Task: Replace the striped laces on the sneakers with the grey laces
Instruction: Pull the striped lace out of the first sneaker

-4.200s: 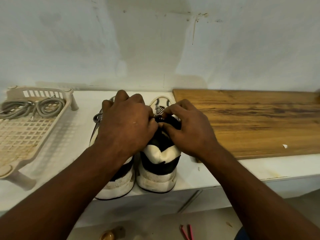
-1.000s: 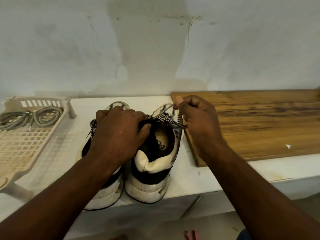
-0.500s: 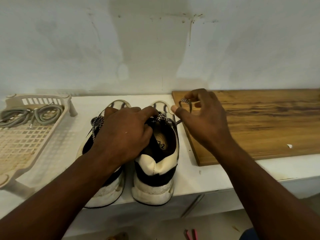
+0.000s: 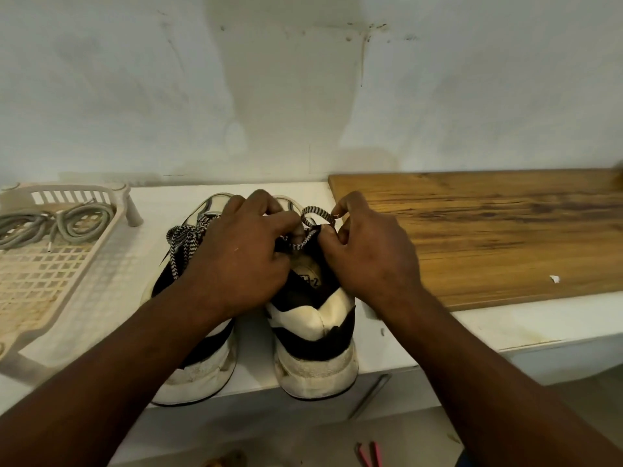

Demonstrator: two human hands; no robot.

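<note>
So you've got both sneakers sitting heels-toward-you at the front edge of the white shelf (image 4: 472, 328), toes pointing at the wall (image 4: 303, 96). Your left hand (image 4: 242, 261) is draped over the left sneaker (image 4: 199, 365) and reaches across to the right sneaker (image 4: 313, 335), fingers curled down onto the striped lace (image 4: 315, 214) right at the top of the tongue. Looks like it's pinching the lace there, though the fingertips are bunched up so you can't see the exact grip. Your right hand (image 4: 371, 257) is closed too, thumb and forefinger pinching the same lace on its far side, so a little loop of it arches up between your two hands. That lace is on the right shoe, partly loosened at the top.

The left shoe's striped lace (image 4: 182, 244) is loose in a messy bundle over its tongue, just left of your left hand.

The grey laces (image 4: 57, 224) are coiled in the back corner of the beige plastic basket (image 4: 50, 298), which sits on the left end of the shelf, well apart from the shoes. Nothing's touching them.

Right of the shoes there's a wooden board (image 4: 488, 230) lying flat against the back of the shelf, its near-left corner tucked just beside your right wrist. Tiny white scrap (image 4: 554, 279) sitting on the board toward its front edge.
</note>
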